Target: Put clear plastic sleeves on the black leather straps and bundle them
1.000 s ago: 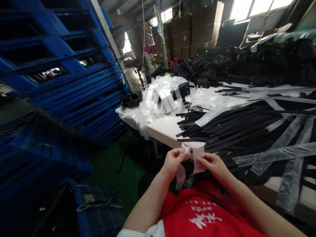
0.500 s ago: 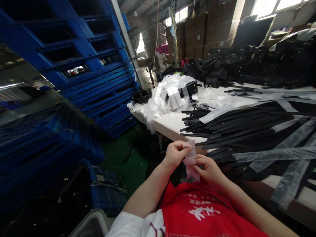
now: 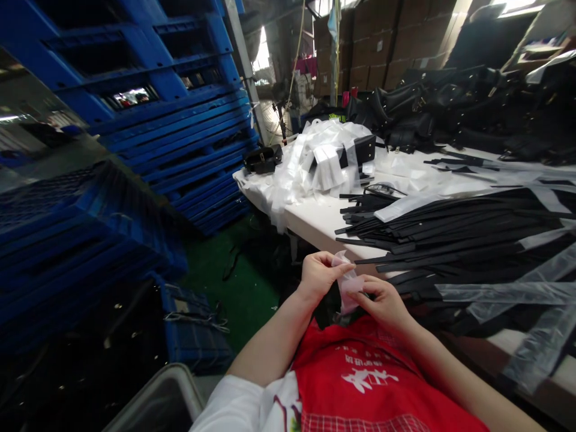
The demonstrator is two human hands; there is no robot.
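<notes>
A small translucent piece of thin plastic film (image 3: 346, 289) is held between my two hands, above the red apron (image 3: 360, 372). My left hand (image 3: 320, 275) pinches its upper end between thumb and fingers. Lower down, my right hand (image 3: 380, 300) pinches the film's right side. The film looks crumpled. Just beyond my right hand, a pile of flat black straps (image 3: 450, 231) lies on the white table (image 3: 310, 219), with strips of clear plastic (image 3: 508, 292) across it.
Heaped translucent plastic sleeves (image 3: 310, 162) lie near the table's left corner, against a black bag (image 3: 364, 150). More black bags (image 3: 468, 108) are piled behind. Stacked blue pallets (image 3: 189, 162) stand left; a grey bin (image 3: 180, 384) is low at my left.
The film is more crumpled and bunched between my hands; earlier it hung straighter and longer. My hands stay nearly in place, while the view has shifted slightly.
</notes>
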